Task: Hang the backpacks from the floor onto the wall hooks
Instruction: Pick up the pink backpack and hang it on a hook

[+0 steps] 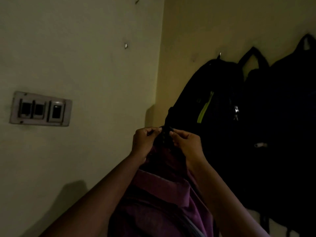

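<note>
Two dark backpacks [256, 108] already hang on the right wall; purple backpack [159, 199] held aloft, unhung; left hand [145, 141] and right hand [186, 142] pinch its top loop [165, 134]; empty hook [126, 46] above awaits.

So both hands are up near the room corner, the left hand [145, 142] and right hand [186, 144] side by side, each pinching the dark top loop [165, 134] of a purple fabric backpack [159, 194] that hangs down between the forearms, below the hands. Up and left of the left hand there's a small metal wall hook [126, 46] with nothing on it. Way off to its left sits a white plastic switch plate [40, 108]. Just right of the right hand hangs a black backpack with a lime zipper strip [213, 103], on another metal hook [220, 54] above it. Further right, I think two more dark backpacks [282, 108] overlap, hard to tell.
</note>
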Motion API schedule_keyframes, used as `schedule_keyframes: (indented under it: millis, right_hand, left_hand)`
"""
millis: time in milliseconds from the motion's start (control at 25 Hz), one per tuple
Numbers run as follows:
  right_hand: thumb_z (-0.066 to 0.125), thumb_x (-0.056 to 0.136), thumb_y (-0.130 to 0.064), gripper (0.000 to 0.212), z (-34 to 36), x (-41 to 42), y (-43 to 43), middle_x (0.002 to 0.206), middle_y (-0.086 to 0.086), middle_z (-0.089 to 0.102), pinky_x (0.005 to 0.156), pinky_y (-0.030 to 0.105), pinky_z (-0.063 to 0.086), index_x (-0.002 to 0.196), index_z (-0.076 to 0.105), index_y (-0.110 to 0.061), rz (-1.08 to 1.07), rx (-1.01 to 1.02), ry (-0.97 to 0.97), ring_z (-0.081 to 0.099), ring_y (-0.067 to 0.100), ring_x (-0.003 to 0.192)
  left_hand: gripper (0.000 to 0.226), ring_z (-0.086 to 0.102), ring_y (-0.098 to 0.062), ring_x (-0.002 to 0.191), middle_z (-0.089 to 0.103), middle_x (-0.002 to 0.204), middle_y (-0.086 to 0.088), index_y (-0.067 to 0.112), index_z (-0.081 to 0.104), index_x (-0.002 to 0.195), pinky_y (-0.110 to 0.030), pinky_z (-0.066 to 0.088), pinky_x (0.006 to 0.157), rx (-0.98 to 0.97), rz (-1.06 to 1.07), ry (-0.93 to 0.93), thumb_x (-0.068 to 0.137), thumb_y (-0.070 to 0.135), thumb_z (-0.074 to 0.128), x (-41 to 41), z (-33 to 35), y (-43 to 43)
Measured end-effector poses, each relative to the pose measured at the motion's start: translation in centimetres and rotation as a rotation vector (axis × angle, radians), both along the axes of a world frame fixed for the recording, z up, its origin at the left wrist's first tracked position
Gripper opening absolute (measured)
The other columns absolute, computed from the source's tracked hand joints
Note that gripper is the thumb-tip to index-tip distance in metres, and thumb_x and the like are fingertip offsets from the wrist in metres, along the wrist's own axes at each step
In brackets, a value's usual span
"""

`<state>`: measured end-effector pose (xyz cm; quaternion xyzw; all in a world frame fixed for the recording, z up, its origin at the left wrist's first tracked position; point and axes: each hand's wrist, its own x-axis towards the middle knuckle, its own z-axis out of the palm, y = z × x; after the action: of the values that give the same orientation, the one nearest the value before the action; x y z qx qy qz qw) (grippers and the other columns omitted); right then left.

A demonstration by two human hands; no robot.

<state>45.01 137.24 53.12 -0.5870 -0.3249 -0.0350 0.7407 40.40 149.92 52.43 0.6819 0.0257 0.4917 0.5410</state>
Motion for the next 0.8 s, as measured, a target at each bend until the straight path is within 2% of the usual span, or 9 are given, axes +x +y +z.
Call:
schedule_keyframes:
  millis: [120, 280, 400, 520, 600, 680, 800]
  right_hand:
    - [0.066, 0.085, -0.019, 0.013, 3.8, 4.2, 2.4, 0.071, -0.008, 0.066, 0.060, 0.016, 0.048, 0.095, 0.074, -0.017, -0.223, -0.042, -0.162, 0.059, 0.002, 0.065]
    - [0.066, 0.084, -0.020, 0.014, 9.4, 9.9, 5.7, 0.093, 0.003, 0.074, 0.076, 0.032, 0.058, 0.095, 0.074, -0.018, -0.414, -0.026, -0.264, 0.069, 0.015, 0.087]
    - [0.066, 0.084, -0.018, 0.019, 13.9, 13.4, 8.0, 0.097, 0.003, 0.074, 0.078, 0.030, 0.057, 0.102, 0.073, -0.017, -0.576, -0.061, -0.365, 0.068, 0.014, 0.088]
    - [0.066, 0.084, -0.017, 0.019, 17.5, 16.4, 9.3, 0.101, 0.007, 0.073, 0.083, 0.033, 0.057, 0.102, 0.073, -0.014, -0.651, -0.068, -0.391, 0.067, 0.018, 0.092]
    - [0.066, 0.085, -0.018, 0.020, 19.7, 18.1, 9.8, 0.101, 0.008, 0.073, 0.073, 0.027, 0.055, 0.103, 0.072, -0.012, -0.698, -0.081, -0.421, 0.065, 0.016, 0.088]
    - [0.064, 0.087, -0.021, 0.023, 22.0, 19.9, 10.1, 0.100, 0.007, 0.072, 0.057, 0.016, 0.047, 0.106, 0.071, -0.011, -0.784, -0.113, -0.478, 0.061, 0.011, 0.080]
    - [0.062, 0.088, -0.021, 0.025, 24.9, 22.2, 10.0, 0.094, 0.006, 0.070, 0.040, 0.006, 0.040, 0.108, 0.070, -0.008, -0.867, -0.105, -0.543, 0.055, 0.002, 0.058]
  left_hand:
    - [0.015, 0.068, -0.023, 0.086, 0.072, 0.088, -0.008, 0.012, 0.072, 0.085, -0.035, 0.055, 0.081, 0.063, -0.056, -0.046, 0.086, 0.022, 0.061, 4.6, 4.1, 2.1]
    - [0.021, 0.065, -0.022, 0.087, 0.070, 0.096, -0.010, 0.004, 0.071, 0.099, -0.029, 0.054, 0.073, 0.123, -0.100, -0.124, 0.088, 0.017, 0.059, 11.1, 10.0, 5.2]
    - [0.023, 0.069, -0.025, 0.089, 0.074, 0.099, -0.011, 0.006, 0.072, 0.100, -0.038, 0.058, 0.080, 0.167, -0.149, -0.167, 0.087, 0.021, 0.060, 16.8, 14.2, 8.1]
    - [0.024, 0.070, -0.028, 0.087, 0.074, 0.097, -0.013, 0.006, 0.072, 0.099, -0.044, 0.058, 0.081, 0.178, -0.181, -0.212, 0.086, 0.023, 0.061, 21.1, 17.5, 9.5]
    - [0.023, 0.069, -0.028, 0.086, 0.074, 0.097, -0.014, 0.006, 0.072, 0.099, -0.042, 0.058, 0.080, 0.180, -0.211, -0.256, 0.086, 0.021, 0.061, 23.3, 19.7, 9.9]
    - [0.020, 0.068, -0.024, 0.082, 0.074, 0.095, -0.013, 0.007, 0.073, 0.095, -0.034, 0.058, 0.074, 0.221, -0.203, -0.312, 0.087, 0.020, 0.061, 25.4, 22.2, 10.1]
    - [0.020, 0.065, -0.016, 0.077, 0.074, 0.094, -0.012, 0.006, 0.073, 0.094, -0.024, 0.054, 0.066, 0.275, -0.204, -0.384, 0.087, 0.019, 0.060, 28.4, 25.7, 9.9]
